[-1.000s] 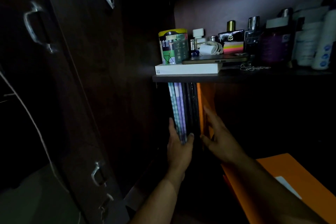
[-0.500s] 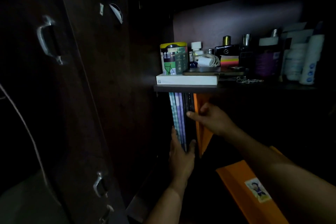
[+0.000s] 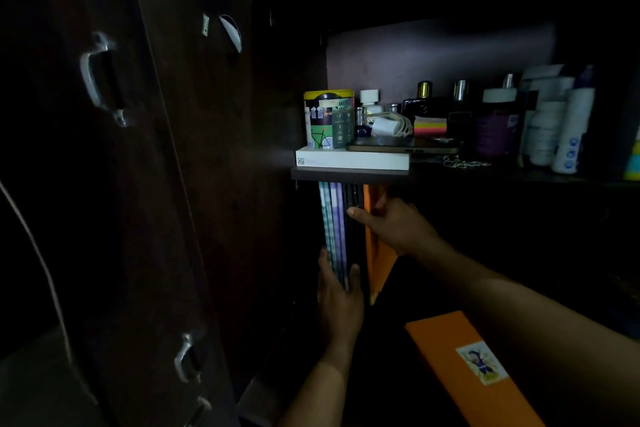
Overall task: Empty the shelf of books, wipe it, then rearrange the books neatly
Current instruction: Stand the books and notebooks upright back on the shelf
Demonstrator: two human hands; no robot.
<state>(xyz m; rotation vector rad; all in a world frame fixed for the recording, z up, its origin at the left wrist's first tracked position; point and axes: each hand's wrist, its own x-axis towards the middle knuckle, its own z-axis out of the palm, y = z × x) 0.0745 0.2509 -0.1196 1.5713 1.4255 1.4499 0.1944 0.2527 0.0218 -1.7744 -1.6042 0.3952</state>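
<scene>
Several thin books [image 3: 335,229] stand upright at the left end of a dark lower shelf, with teal, purple and black spines. My left hand [image 3: 340,302] grips their lower ends, fingers on one side and thumb on the other. An orange book [image 3: 375,263] stands just to their right, tilted a little. My right hand [image 3: 393,224] holds its upper part, thumb stretched across the black spines. Another orange book [image 3: 464,364] with a sticker lies flat at the lower right, under my right forearm.
The shelf board [image 3: 349,174] above carries a white box [image 3: 351,159], a printed tin [image 3: 329,120], a charger, perfume bottles and white containers [image 3: 568,128]. A dark cupboard door [image 3: 145,184] with metal handles stands open at the left.
My right hand rose from the orange book's lower edge to its upper part. The orange book now stands closer to upright against the row. My left hand stayed on the spines.
</scene>
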